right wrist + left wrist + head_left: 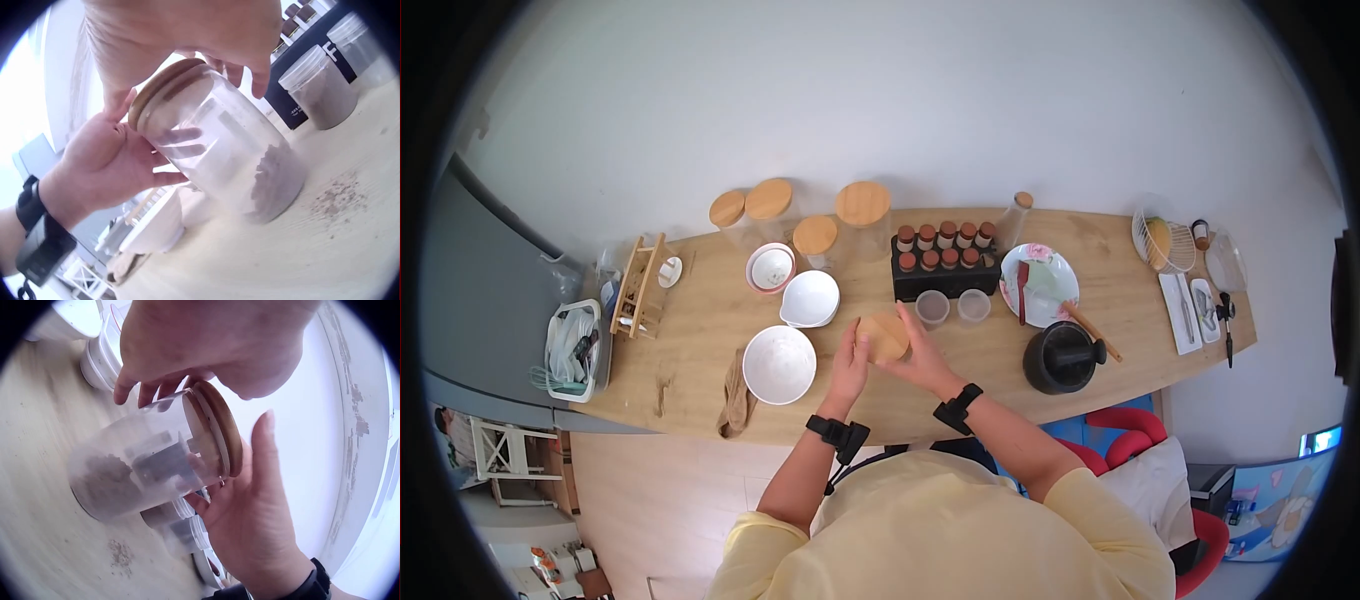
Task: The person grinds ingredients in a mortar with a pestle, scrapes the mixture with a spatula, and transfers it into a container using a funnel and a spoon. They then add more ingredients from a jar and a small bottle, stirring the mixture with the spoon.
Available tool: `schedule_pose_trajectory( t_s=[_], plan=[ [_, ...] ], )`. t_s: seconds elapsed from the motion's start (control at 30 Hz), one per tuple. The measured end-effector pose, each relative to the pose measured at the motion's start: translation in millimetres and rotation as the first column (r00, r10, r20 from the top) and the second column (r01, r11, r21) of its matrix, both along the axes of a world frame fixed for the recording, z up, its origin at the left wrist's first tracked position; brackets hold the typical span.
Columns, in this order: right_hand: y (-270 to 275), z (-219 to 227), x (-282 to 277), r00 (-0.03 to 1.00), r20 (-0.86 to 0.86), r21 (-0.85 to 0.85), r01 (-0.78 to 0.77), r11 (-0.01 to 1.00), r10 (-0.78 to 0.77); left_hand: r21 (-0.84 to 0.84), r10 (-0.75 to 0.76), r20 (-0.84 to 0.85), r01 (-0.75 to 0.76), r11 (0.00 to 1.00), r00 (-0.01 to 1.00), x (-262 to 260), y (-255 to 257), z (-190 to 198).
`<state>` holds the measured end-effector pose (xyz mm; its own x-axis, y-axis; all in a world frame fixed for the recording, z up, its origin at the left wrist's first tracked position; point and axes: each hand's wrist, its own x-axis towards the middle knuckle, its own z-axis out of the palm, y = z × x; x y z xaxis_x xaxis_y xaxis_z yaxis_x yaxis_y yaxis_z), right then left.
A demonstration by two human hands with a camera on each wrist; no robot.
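Observation:
A clear jar with a wooden lid (884,337) stands at the table's front, with brown powder (273,181) at its bottom. My left hand (849,368) holds the jar from the left, fingers along its wall (219,147) near the lid. From the right, my right hand (924,364) grips the jar just under the lid, its thumb raised beside the rim in the left wrist view. The lid (220,428) sits on the jar mouth. Crumbs of powder (337,199) lie on the tabletop beside it. The palms hide part of the fingers.
White bowls (780,365) and a brown cloth (737,398) are on the left. Behind stand lidded jars (863,205), a black rack of small bottles (943,275) and two small tubs (932,308). A plate (1012,290) and a dark mortar (1045,372) stand right.

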<state>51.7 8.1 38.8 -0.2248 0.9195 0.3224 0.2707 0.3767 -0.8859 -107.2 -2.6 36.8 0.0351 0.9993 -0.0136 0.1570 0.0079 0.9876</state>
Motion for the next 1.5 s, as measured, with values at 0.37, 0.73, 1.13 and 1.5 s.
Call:
schedule_pose_trajectory(
  t_s=[0.37, 0.73, 1.13, 1.5],
  plan=[
    [20.4, -13.1, 6.1, 0.977, -0.184, -0.374, 0.029, 0.927, -0.105, 0.145, 0.099, -0.064, -0.089, 0.985, 0.993, 10.2, 9.7, -11.0],
    [22.2, -5.1, 22.3, 0.922, -0.317, -0.606, -0.016, 0.796, -0.223, 0.291, 0.014, -0.234, 0.056, 0.955, 0.972, 7.4, 2.2, 9.5],
    [-40.0, 3.1, 122.4, 0.734, -0.36, -0.742, 0.149, 0.654, -0.576, 0.175, -0.003, -0.664, 0.158, 0.972, 0.748, 19.4, 24.8, 43.3],
    [-53.1, 17.8, 157.7, 0.539, -0.447, -0.67, 0.326, 0.666, -0.714, 0.384, 0.224, -0.558, 0.01, 0.923, 0.799, 6.3, 114.2, 31.7]
  ],
)
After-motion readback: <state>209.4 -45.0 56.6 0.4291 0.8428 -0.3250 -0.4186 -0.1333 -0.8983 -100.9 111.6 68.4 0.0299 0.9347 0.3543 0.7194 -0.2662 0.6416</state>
